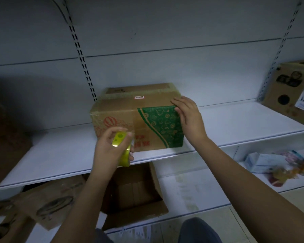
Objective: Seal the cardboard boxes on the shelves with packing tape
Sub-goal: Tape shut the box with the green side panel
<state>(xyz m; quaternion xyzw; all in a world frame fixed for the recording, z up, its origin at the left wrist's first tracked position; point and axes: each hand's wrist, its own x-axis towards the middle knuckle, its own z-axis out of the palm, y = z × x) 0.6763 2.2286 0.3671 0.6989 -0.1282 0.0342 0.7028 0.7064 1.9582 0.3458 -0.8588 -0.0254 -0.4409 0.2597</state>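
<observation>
A brown cardboard box (130,109) with a green patterned panel and red print stands closed on the white middle shelf (235,123). Clear tape runs along its top seam and left edge. My left hand (109,149) grips a yellow-green roll of packing tape (123,146) just in front of the box's lower front face. My right hand (188,116) lies flat, fingers together, against the box's upper right corner.
An open empty cardboard box (139,193) sits on the lower shelf below. Flattened cartons (47,204) lie at lower left. Another printed box (290,88) stands at the right end of the shelf. Packaged goods (279,165) lie on the lower right shelf.
</observation>
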